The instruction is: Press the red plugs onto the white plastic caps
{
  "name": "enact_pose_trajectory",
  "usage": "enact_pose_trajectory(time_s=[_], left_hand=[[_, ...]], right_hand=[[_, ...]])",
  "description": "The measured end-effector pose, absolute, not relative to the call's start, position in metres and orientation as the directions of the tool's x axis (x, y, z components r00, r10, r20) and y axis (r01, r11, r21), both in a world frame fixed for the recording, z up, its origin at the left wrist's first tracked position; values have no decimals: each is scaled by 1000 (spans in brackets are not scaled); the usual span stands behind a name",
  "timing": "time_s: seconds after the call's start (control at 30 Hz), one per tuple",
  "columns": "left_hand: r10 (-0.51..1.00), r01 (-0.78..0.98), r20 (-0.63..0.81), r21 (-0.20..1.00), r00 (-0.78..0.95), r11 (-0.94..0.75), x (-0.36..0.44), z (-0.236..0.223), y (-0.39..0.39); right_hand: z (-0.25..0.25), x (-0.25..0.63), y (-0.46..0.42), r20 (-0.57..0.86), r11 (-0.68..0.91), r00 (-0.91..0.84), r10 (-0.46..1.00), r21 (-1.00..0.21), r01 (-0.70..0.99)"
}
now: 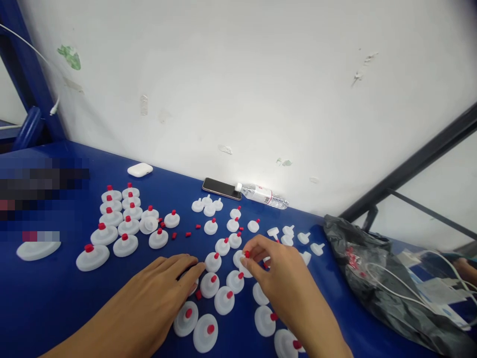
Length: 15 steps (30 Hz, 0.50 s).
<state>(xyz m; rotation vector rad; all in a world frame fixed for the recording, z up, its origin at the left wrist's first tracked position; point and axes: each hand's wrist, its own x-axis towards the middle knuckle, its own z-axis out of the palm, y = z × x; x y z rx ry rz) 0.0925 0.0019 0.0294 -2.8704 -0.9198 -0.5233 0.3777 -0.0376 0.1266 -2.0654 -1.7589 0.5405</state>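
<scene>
Red cap is pinched between thumb and index of the right hand, fingertips narrowed on it, at a white disc mid blue tabletop, well off the back edge. Left hand is laid partly over another disc; whether that is gripped can't be told. Step in hand judged: cap being seated on stem. Next move seems to call for cap kept square, pressed down, disc steadied. Bare-stemmed discs are grouped near back edge.
</scene>
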Motion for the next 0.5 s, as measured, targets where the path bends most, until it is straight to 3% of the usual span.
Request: enact_pose_trajectory(time_s=[0.2, 0.37, 0.5], left_hand=[[575, 594, 316, 43, 755, -804, 96, 32, 1], [636, 626, 258, 130, 727, -769, 98, 41, 2], [610, 607, 386, 144, 693, -781, 96, 39, 2]], right_hand=[[123, 380, -36, -90, -180, 156, 984, -500, 847], [128, 375, -36, -107, -208, 178, 978, -471, 857], [140, 369, -40, -119, -280, 254, 960, -450, 848]])
